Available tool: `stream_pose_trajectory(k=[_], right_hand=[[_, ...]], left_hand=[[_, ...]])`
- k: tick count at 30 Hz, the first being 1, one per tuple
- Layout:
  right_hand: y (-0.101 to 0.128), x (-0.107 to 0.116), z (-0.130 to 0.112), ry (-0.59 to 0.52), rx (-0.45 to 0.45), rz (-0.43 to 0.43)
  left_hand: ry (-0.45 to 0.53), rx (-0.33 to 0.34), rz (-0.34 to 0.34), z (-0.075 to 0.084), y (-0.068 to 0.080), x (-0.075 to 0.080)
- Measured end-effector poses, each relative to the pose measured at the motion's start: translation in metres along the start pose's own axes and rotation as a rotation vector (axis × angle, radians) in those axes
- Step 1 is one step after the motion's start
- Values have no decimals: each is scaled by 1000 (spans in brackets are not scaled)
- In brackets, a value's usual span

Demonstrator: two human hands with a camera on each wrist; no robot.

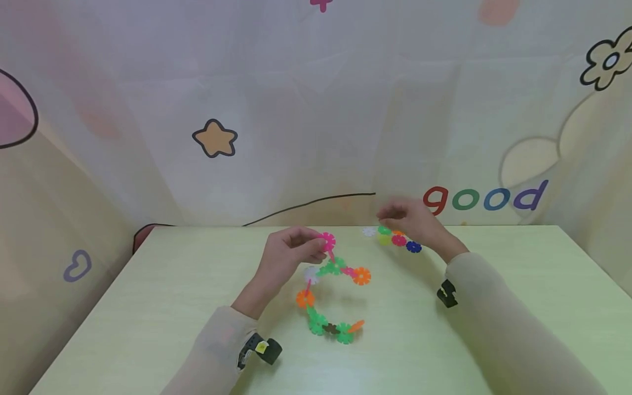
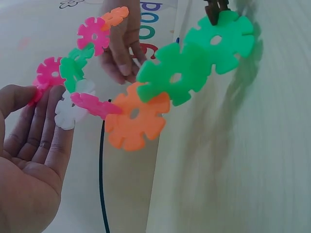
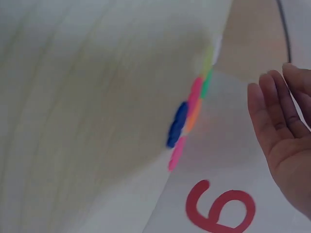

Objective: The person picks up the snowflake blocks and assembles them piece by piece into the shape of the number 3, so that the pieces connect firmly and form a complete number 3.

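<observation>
A chain of plastic snowflake discs [image 1: 332,285] in pink, green, white and orange curls over the pale green table [image 1: 173,307]. My left hand [image 1: 316,245] pinches the pink disc [image 1: 327,240] at the chain's top end and lifts that end. In the left wrist view the chain [image 2: 141,116] arcs up from my left hand [image 2: 34,126], whose fingers lie fairly straight beside the pink end disc [image 2: 48,73]. My right hand [image 1: 395,215] hovers, blurred, over a small heap of loose discs [image 1: 397,240]. Its palm [image 3: 284,131] looks relaxed and holds nothing, beside the loose discs [image 3: 187,121].
A cartoon-printed cloth backdrop [image 1: 316,109] with the word "good" [image 1: 486,198] hangs right behind the table's far edge. A white disc [image 1: 368,231] and a blue disc [image 1: 413,247] lie at the sides of the heap. Black wrist straps [image 1: 266,350] sit on both sleeves.
</observation>
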State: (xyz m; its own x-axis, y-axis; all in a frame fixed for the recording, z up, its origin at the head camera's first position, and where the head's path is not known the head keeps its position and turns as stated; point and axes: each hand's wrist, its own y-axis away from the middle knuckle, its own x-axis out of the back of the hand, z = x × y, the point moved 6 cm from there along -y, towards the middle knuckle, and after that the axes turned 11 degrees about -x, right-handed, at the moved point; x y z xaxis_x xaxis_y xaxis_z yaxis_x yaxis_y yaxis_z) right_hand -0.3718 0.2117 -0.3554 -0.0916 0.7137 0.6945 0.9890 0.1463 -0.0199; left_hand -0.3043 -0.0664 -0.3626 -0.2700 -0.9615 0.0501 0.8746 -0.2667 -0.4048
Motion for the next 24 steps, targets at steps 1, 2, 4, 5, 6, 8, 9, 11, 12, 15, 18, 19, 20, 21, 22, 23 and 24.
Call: stream_pose_trajectory(k=[1, 2, 4, 5, 6, 8, 9, 11, 12, 15, 18, 19, 20, 21, 22, 23, 24], right_hand=[[-3, -2, 4, 34, -6, -9], [-6, -3, 7, 60, -9, -25], [-10, -7, 14, 102, -18, -59], [-12, -9, 17, 115, -19, -74], [-14, -11, 20, 133, -19, -87], [-16, -15, 21, 182, 3, -102], [-17, -16, 22, 210, 11, -104], [-19, -19, 21, 268, 23, -105], [-20, -20, 20, 294, 29, -106], [-21, -23, 19, 336, 17, -109], [-21, -24, 19, 344, -7, -109], [-22, -24, 20, 347, -22, -109], [-22, -25, 20, 350, -36, -106], [-22, -25, 20, 354, -41, -105], [-22, -25, 20, 359, -44, -105], [-22, -25, 20, 365, -48, -104], [-23, -26, 21, 373, -50, -103]], left_hand=[[1, 0, 0, 0, 0, 0], [0, -1, 1, 0, 0, 0], [-5, -1, 2, 0, 0, 0], [-3, 0, 3, 0, 0, 0], [-6, -2, 2, 0, 0, 0], [-10, -3, -2, 0, 0, 0], [-9, -3, -3, 0, 0, 0], [-9, 1, -5, 0, 0, 1], [-9, 4, -6, 0, 0, 1], [-10, 12, -5, 0, -1, 1], [-11, 13, -6, 0, 0, 1], [-12, 12, -7, 0, 0, 1], [-12, 10, -9, 0, 0, 1], [-10, 8, -10, 0, 0, 1], [-9, 6, -12, 0, 0, 1], [-11, 4, -12, 0, 0, 1], [-13, 1, -12, 0, 0, 1]])
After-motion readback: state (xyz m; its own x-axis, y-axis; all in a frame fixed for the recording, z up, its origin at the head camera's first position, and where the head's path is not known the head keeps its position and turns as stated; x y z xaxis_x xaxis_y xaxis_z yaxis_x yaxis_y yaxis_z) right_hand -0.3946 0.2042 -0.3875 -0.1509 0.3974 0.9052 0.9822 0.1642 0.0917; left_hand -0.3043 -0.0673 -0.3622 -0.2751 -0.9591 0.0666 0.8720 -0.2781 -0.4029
